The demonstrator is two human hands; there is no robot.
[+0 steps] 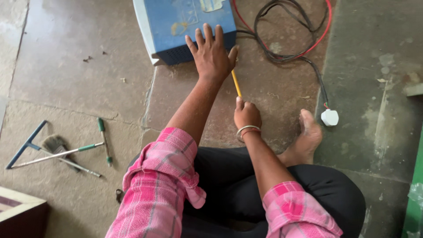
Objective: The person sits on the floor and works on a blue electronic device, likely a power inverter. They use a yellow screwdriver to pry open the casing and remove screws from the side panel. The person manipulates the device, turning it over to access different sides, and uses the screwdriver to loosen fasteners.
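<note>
Screwdriver [236, 83], yellow shaft, runs up-left from my right hand [246, 115], fingers clamped on its handle, tip toward the blue box [187, 26] on the floor. Left hand [211, 55] lies spread flat on the box's near corner, just beside the tip.

Blue box [185, 24] cut off at top edge.

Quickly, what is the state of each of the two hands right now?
Left hand: open, fingers spread, pressing flat on the blue box-shaped device.
Right hand: closed around the yellow-handled screwdriver, its tip toward the device.
</note>
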